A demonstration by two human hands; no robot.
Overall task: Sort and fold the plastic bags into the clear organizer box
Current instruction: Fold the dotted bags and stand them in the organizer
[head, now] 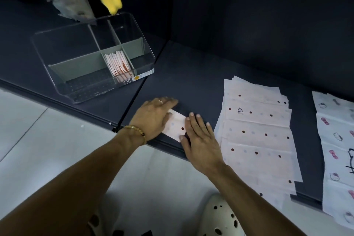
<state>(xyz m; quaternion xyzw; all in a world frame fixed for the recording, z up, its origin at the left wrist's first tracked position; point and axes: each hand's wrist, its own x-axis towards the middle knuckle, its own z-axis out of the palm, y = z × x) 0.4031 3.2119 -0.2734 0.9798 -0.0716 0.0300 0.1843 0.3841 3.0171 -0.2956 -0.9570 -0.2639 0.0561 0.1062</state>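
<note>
- The step in hand looks like the last crease of one bag: a small folded white plastic bag with red and pale blue dots [176,128] lies on the dark matte shelf top [191,74], near its front edge, pressed between both hands.
- The left hand [154,116], with a gold beaded bracelet [137,130] at the wrist, lies flat with fingers straight over the bag's left part; it presses, it does not clutch.
- The right hand [199,137] is likewise flat and released, fingers extended along the bag's right edge, thumb touching the near corner.
- The clear plastic organizer box with grey dividers [63,74] stands beyond and to the left of the left hand, well apart from it. One middle compartment holds a row of folded dotted bags [118,65] standing on edge.
- Just beside the right hand, on its outer side, lies a stack of unfolded white dotted bags [256,132]; farther right is a strip of white bags printed with cartoon faces and bows [335,149].
- By my judgement the task is partly done, with many bags left.
- The next move calls for pinching the folded packet so it keeps its creases, carrying it to the box and slipping it upright among the matching bags; thin slippery film may spring open if loosely held.
</note>
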